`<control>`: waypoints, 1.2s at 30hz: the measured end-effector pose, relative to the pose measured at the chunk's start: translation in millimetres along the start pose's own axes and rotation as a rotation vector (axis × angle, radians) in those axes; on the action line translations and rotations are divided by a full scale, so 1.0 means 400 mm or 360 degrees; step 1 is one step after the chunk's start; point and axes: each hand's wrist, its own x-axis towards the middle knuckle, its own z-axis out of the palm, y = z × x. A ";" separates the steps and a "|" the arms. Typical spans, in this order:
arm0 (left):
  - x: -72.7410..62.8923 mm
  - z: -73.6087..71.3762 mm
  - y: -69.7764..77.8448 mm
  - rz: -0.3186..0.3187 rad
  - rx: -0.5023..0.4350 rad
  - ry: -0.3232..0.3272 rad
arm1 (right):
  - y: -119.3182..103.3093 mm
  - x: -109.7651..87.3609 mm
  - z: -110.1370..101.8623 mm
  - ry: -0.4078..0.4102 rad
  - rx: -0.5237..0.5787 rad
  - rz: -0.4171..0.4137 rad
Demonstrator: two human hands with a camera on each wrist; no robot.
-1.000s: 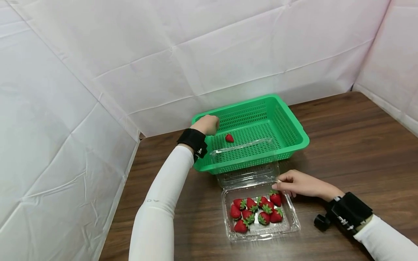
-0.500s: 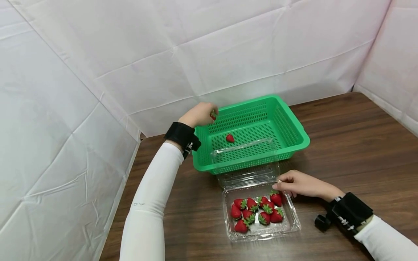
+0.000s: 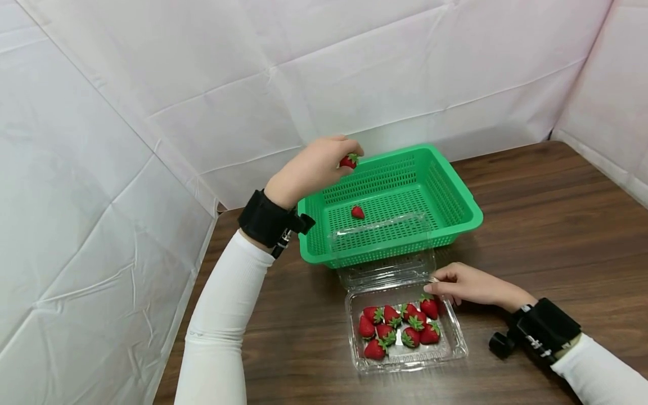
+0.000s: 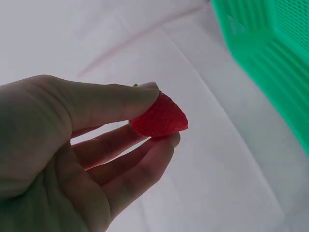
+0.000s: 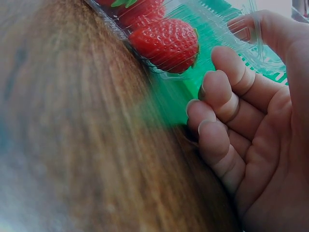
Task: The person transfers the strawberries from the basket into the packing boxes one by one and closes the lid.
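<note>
My left hand (image 3: 309, 171) pinches a red strawberry (image 3: 349, 161) above the back left of the green basket (image 3: 449, 194). In the left wrist view, thumb and fingertips clasp that strawberry (image 4: 161, 116), its pointed end outward and its leaves mostly hidden. Another strawberry (image 3: 358, 212) lies on the basket floor. In front stands a clear plastic clamshell container (image 3: 410, 367) holding several strawberries (image 3: 411, 337). My right hand (image 3: 471, 286) pinches its back right corner; the right wrist view shows the thumb inside the rim and curled fingers (image 5: 215, 140) outside.
The clamshell's raised clear lid (image 3: 387, 273) leans back over the basket's front wall. Brown wood-grain table (image 3: 536, 225) extends to the right and front. White sheeting (image 3: 354, 73) hangs behind the basket and at both sides.
My left hand has risen from inside the basket's left end, bringing a strawberry into sight, then moved slightly right. The right hand stays at the container's corner.
</note>
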 end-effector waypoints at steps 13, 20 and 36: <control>-0.084 -0.003 0.150 0.0310 0.0103 0.0019 | 0.002 0.003 -0.007 -0.0001 0.0001 0.0017; -0.098 0.040 0.202 0.0522 0.0290 -0.0045 | 0.009 0.008 -0.010 -0.0006 0.0022 0.0003; -0.152 0.219 0.251 0.0741 0.0531 -0.0351 | 0.011 0.008 -0.011 -0.0006 0.0011 0.0011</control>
